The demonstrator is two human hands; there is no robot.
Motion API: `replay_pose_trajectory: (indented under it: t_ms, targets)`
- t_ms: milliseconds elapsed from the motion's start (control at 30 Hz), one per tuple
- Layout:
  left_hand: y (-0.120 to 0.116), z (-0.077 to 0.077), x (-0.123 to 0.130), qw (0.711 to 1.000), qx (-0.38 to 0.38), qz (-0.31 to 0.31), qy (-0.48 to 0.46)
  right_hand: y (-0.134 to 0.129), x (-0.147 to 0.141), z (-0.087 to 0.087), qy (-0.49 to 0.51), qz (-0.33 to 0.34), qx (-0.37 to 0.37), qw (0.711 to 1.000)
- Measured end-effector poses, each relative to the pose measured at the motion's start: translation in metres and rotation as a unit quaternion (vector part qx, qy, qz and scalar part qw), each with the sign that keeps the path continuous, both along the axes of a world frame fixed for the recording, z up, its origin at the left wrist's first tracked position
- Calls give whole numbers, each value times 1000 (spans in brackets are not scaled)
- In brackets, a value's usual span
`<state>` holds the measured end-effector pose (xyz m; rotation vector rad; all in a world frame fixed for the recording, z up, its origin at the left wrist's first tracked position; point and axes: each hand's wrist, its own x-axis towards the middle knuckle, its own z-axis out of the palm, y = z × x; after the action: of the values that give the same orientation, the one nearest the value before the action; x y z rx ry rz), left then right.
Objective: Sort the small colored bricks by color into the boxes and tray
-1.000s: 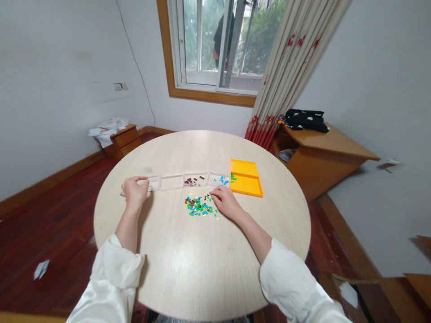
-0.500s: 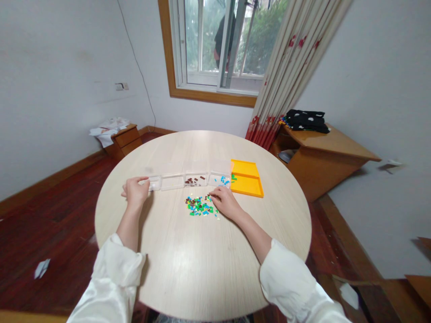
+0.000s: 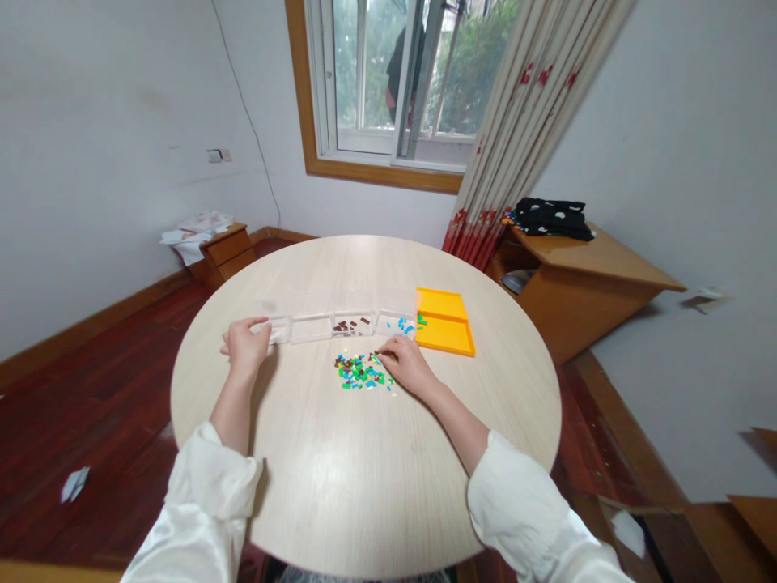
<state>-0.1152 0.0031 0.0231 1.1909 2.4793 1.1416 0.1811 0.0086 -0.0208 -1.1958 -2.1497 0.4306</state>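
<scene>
A loose pile of small toy building bricks (image 3: pixel 361 371) in green, blue, brown and yellow lies mid-table. At its right edge my right hand (image 3: pixel 405 366) is closed, fingertips pinched down beside brown pieces; whatever is between them is too small to make out. My left hand (image 3: pixel 246 344) is closed at the leftmost clear plastic box (image 3: pixel 279 330), hiding part of it; its grip's content is unclear. To the right of that stand a clear box (image 3: pixel 312 327), one with brown bricks (image 3: pixel 352 325) and one with blue bricks (image 3: pixel 401 325). Several green bricks (image 3: pixel 421 321) lie in an open yellow case (image 3: pixel 446 334).
All this rests on a round pale wooden table (image 3: pixel 340 470). Beyond it are a window (image 3: pixel 413 81) and a long curtain (image 3: pixel 534 105). A wooden desk (image 3: pixel 583 275) with folded dark cloth (image 3: pixel 555 219) stands right, a small cabinet (image 3: pixel 229 253) with papers left.
</scene>
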Motion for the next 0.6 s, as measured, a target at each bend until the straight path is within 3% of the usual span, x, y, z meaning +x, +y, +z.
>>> replay_pose_trajectory:
  t_ms: [333, 467, 600]
  targets:
    - [-2, -2, 16, 998, 37, -34, 23, 0, -1, 1, -7, -4, 16, 1000]
    - [-1, -8, 29, 986, 139, -85, 46, -1, -2, 2, -17, -12, 21, 1000]
    - [-7, -10, 51, 945, 253, -207, -5, -5, -3, 9, 25, -28, 34, 999]
